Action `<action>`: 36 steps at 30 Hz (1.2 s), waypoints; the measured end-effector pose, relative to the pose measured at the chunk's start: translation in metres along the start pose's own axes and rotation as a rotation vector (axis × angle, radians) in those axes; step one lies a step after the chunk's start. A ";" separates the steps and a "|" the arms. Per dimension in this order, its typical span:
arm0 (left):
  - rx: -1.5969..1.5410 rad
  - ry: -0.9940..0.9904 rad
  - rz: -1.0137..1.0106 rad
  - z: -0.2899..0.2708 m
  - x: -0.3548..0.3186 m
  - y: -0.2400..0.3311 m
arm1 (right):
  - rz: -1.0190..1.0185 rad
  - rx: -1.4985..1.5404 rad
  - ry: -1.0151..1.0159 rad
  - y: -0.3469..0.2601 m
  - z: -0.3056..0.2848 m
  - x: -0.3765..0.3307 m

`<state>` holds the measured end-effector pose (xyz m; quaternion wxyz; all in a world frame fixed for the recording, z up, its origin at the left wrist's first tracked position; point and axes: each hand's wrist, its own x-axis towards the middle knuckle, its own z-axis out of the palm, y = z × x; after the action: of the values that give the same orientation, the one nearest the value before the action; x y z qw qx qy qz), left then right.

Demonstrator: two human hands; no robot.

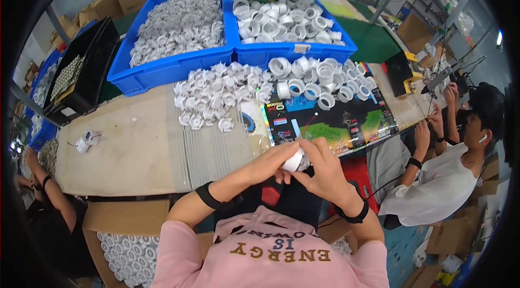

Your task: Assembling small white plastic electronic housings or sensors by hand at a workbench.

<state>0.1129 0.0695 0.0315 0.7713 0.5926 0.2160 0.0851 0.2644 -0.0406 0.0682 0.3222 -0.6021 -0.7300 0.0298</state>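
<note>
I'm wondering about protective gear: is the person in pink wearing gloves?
No, the left hand and right hand around the white plastic part are bare.

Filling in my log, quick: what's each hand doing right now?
Left hand: closed, holding the white round part.
Right hand: closed on the same part, gripping its right side.

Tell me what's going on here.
The left hand and right hand together hold a white cylindrical plastic part near the table's front edge. Beyond lie a pile of small white plastic fittings and loose white plastic rings, before two blue bins of white parts. A white piece with wires sits apart, left.
</note>
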 end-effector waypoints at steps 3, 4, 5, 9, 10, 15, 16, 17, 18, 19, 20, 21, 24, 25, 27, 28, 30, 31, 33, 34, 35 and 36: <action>-0.367 -0.212 -0.006 0.002 -0.007 -0.033 | 0.190 0.347 -0.064 -0.016 -0.006 -0.003; -0.426 -0.157 0.022 0.005 -0.015 -0.034 | 0.218 0.470 -0.003 -0.011 -0.002 -0.013; -0.482 -0.100 0.053 0.008 -0.022 -0.033 | 0.262 0.512 0.042 -0.010 0.001 -0.022; -0.382 0.064 0.080 0.027 -0.031 -0.034 | 0.324 0.490 -0.251 -0.019 0.000 -0.021; -0.339 0.026 0.090 0.022 -0.034 -0.036 | 0.305 0.527 -0.236 -0.019 0.005 -0.024; -0.136 -0.070 -0.040 0.023 -0.057 -0.013 | 0.102 0.393 -0.323 -0.022 0.011 -0.039; -0.100 -0.033 -0.109 0.025 -0.057 -0.011 | 0.068 0.350 -0.321 -0.025 0.013 -0.039; -0.064 0.003 -0.179 0.026 -0.057 -0.010 | 0.035 0.308 -0.318 -0.028 0.013 -0.039; -0.016 0.035 -0.152 0.028 -0.059 -0.012 | 0.041 0.315 -0.320 -0.030 0.013 -0.041; -0.014 0.035 -0.160 0.029 -0.060 -0.013 | 0.047 0.306 -0.292 -0.031 0.013 -0.040; 0.138 0.114 -0.007 0.032 -0.060 -0.015 | 0.054 0.296 -0.263 -0.031 0.013 -0.041; 0.290 0.190 0.147 0.034 -0.061 -0.017 | 0.059 0.301 -0.260 -0.033 0.014 -0.043; 0.418 0.217 0.360 0.041 -0.066 -0.007 | 0.032 0.259 -0.107 -0.039 0.015 -0.045; 0.419 0.211 0.356 0.041 -0.067 -0.008 | 0.040 0.301 -0.064 -0.041 0.015 -0.045; 0.507 0.218 0.554 0.042 -0.068 -0.009 | 0.058 0.343 -0.017 -0.045 0.014 -0.048; 0.515 0.187 0.628 0.041 -0.067 -0.009 | 0.180 0.500 -0.070 -0.049 0.012 -0.051; 0.538 0.162 0.643 0.041 -0.066 -0.007 | 0.357 0.740 -0.142 -0.051 0.012 -0.056; 0.563 0.147 0.664 0.041 -0.065 -0.007 | 0.369 0.744 -0.134 -0.052 0.013 -0.058; 0.564 0.121 0.649 0.042 -0.064 -0.011 | 0.398 0.825 -0.098 -0.052 0.014 -0.062; 0.552 0.107 0.630 0.042 -0.064 -0.013 | 0.415 0.825 -0.088 -0.052 0.014 -0.064; 0.540 0.093 0.611 0.043 -0.064 -0.014 | 0.456 0.871 -0.108 -0.052 0.013 -0.067; 0.533 0.074 0.604 0.045 -0.062 -0.012 | 0.496 0.918 -0.128 -0.051 0.013 -0.069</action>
<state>0.0752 0.0025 0.0434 0.5226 0.8052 0.0741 0.2702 0.2185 -0.1124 0.0505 0.4909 -0.5508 -0.4954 0.4585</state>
